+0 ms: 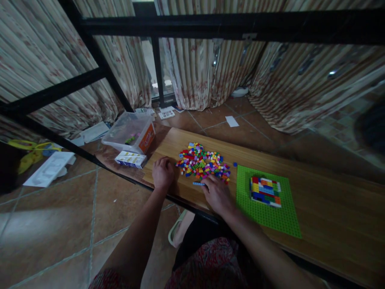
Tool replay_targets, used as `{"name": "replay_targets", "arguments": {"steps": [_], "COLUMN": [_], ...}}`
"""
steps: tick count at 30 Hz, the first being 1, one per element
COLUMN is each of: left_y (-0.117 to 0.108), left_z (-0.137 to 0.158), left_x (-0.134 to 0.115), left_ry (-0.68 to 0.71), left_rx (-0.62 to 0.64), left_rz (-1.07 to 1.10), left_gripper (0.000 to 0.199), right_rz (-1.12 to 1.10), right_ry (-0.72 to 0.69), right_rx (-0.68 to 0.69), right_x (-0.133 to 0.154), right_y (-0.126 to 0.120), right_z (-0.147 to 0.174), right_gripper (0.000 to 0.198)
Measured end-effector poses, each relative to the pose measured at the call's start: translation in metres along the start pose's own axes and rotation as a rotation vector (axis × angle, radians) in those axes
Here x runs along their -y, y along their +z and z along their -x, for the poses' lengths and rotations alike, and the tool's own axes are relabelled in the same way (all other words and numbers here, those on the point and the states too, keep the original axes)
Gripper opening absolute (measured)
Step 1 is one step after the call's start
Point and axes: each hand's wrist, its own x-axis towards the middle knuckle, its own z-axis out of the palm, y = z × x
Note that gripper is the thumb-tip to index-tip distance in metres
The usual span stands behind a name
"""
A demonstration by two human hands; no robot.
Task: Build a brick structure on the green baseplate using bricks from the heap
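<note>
Light-blue brick point(197, 184) juts from the pinching right hand point(215, 193); whether the curled left hand point(163, 174) holds anything is hidden.

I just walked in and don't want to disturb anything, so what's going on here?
A person is handling toy building bricks at a wooden tabletop. Their right hand, at the near edge of a loose multicolored brick pile, appears to hold a long light-blue brick at its fingertips. The left hand is curled beside the pile; whether it holds anything isn't clear. To the right, a block of joined bricks sits on a green studded baseplate.
</note>
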Motion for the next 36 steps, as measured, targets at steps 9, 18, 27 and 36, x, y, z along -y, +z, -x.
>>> {"name": "replay_targets", "arguments": {"steps": [9,18,27,36], "left_y": [-0.001,-0.001,-0.002,-0.003], "left_z": [-0.001,-0.003,-0.004,-0.004], "left_x": [0.002,0.004,0.006,0.006], "left_ry": [0.016,0.044,0.057,0.045], "left_rx": [-0.008,-0.019,-0.009,0.003], "left_rz": [-0.011,-0.014,-0.033,-0.045], "left_gripper": [0.025,0.023,0.024,0.024], "right_rz": [0.030,-0.042,0.033,-0.029], "right_ry": [0.008,0.257,0.303,0.142], "right_rx": [-0.141,-0.329,-0.285,-0.194], "right_x": [0.017,-0.040,-0.074,-0.058], "right_y": [0.018,-0.013,-0.015,0.003], "right_z": [0.001,-0.025,-0.057,-0.063], "right_gripper": [0.004,0.022,0.029,0.042]}}
